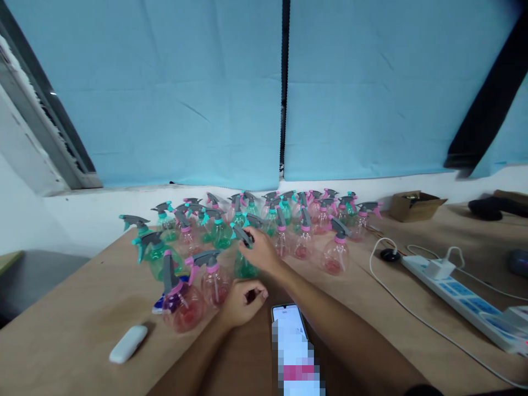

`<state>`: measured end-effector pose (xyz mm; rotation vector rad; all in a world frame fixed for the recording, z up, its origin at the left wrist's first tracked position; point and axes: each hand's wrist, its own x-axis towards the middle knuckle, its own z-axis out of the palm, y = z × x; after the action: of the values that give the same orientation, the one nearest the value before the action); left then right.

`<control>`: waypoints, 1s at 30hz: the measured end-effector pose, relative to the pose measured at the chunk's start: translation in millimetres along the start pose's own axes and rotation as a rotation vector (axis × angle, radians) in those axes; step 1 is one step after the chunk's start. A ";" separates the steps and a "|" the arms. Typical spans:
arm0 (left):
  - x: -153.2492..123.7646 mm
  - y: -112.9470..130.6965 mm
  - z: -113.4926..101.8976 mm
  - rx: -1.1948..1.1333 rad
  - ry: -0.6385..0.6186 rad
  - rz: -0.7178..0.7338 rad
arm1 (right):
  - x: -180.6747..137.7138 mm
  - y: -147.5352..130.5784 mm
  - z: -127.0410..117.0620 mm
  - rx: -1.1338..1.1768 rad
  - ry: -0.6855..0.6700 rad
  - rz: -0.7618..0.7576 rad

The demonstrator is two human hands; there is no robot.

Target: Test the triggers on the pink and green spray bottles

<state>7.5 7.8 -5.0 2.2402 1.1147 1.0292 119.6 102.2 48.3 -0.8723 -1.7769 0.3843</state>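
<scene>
My right hand (pixel 262 252) is closed around the grey trigger head of a green spray bottle (pixel 246 267), whose see-through body stands on the table. Loosely curled, my left hand (pixel 244 302) rests just in front of that bottle, with nothing visible in its fingers. Left of it stand a pink spray bottle (pixel 214 283) and, nearer, another pink spray bottle (pixel 184 311). A third pink spray bottle (pixel 335 256) stands to the right of my right hand. Several more green and pink bottles crowd behind both hands.
A lit phone (pixel 291 324) lies between my forearms. At the front left is a white rounded case (pixel 128 344). On the right are a power strip (pixel 457 302) with cables, a small black disc (pixel 390 254) and an open cardboard box (pixel 416 208). Blue curtains (pixel 185 93) hang behind.
</scene>
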 end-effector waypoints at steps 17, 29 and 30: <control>11.2 -12.3 3.6 -0.058 0.018 -0.200 | -24.0 75.3 -78.7 0.511 -0.086 0.191; 23.2 -18.3 7.9 -0.029 -0.172 -0.322 | -17.8 50.1 -77.4 0.779 -0.320 0.314; 23.2 -17.7 7.8 -0.029 -0.169 -0.325 | -18.1 49.8 -78.1 0.781 -0.313 0.305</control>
<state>14.2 36.5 -11.5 1.9933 1.3220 0.7049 212.5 111.3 34.2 -0.5217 -1.5544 1.3674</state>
